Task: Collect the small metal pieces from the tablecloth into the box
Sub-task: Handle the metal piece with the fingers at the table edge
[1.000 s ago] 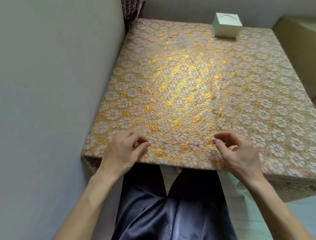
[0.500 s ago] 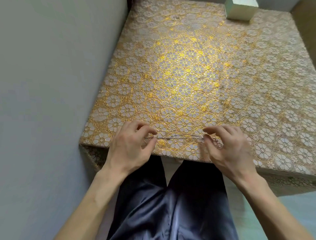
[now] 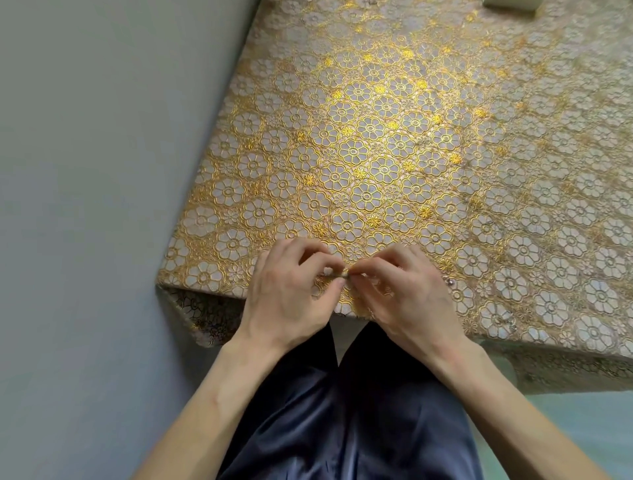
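Left hand (image 3: 291, 294) and right hand (image 3: 407, 298), earlier apart, are brought together, fingertips pinched on gathered small metal pieces (image 3: 337, 273); transfer to box (image 3: 508, 4) judged next

Left hand (image 3: 291, 298) and right hand (image 3: 407, 301) knuckles up, fingertips meeting. Fingers curled on both. Thumb and forefinger of each pinch a thin metal piece (image 3: 337, 273) between them. Left forearm (image 3: 219, 387) and right forearm (image 3: 489, 387) bare, angled inward.
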A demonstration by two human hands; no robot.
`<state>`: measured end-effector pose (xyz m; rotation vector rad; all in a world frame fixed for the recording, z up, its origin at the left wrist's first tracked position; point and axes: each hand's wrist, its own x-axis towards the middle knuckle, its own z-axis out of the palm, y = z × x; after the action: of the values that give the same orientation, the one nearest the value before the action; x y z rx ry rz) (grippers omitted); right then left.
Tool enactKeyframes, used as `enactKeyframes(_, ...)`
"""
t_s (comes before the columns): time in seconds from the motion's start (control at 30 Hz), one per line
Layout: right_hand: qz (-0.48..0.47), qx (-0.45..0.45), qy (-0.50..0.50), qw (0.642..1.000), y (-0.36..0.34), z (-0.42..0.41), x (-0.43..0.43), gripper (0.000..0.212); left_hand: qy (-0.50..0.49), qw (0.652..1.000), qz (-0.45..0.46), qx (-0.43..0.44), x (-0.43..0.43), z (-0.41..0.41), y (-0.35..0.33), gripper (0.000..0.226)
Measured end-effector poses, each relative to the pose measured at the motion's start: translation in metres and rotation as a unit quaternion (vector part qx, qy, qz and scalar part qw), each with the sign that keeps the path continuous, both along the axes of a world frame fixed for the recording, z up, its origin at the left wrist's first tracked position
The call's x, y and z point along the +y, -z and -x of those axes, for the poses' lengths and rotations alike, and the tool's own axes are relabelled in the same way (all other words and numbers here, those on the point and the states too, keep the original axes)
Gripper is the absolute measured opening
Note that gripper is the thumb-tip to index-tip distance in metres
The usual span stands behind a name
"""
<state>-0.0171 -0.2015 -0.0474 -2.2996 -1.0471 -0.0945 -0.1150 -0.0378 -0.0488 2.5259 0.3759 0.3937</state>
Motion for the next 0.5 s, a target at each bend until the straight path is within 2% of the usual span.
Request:
enactKeyframes(0.2,0.018,-0.021,0.007,1.000,0.007,0.004,0.004,0.019,-0.015,1.000,0.009,-0.006,-0.002,-0.002,0.000,0.020)
enactKeyframes(0.37,-0.004,0.010,0.002,1.000,0.011,0.004,0.001,0.024,-0.022,1.000,0.008,0.001,-0.006,-0.003,-0.002,0.020)
enactKeyframes(0.5,-0.028,0.017,-0.002,0.999,0.013,0.005,-0.002,0.017,-0.025,1.000,0.013,-0.014,-0.009,-0.003,-0.002,0.014)
